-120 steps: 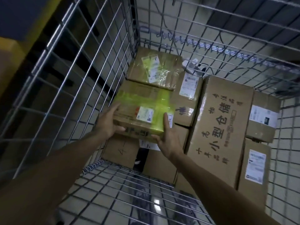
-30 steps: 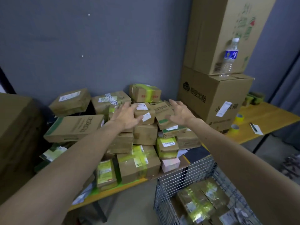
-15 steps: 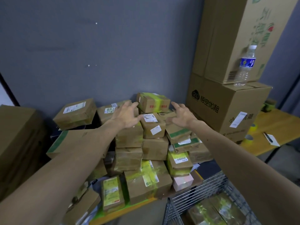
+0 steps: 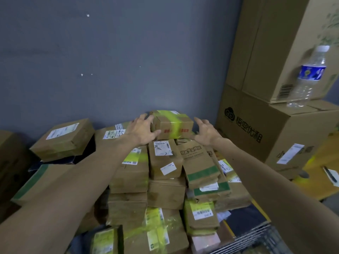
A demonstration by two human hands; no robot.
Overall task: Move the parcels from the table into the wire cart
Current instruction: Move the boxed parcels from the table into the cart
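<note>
Mid-reach for the next pick, aiming at the small brown cardboard parcel banded with yellow-green tape [image 4: 173,125], perched atop the heap of brown parcels [image 4: 165,180] on the desk [image 4: 311,187]. Bracketing that taped parcel with both hands: left hand [image 4: 142,132] at its left end, fingers spread and unclenched, thumb lying across its lower front corner, actual contact impossible to confirm; right hand [image 4: 206,132] just off its right end, likewise spread, holding nothing, not yet touching. Next, by the look of it: pressing both palms in on the ends, lifting straight up to avoid dragging the labelled boxes directly beneath the taped parcel, then carrying down and to the right of it into the grey wire cart [image 4: 260,239], visible only as a corner. Plenty stacked below that parcel, so probably far from finished
</note>
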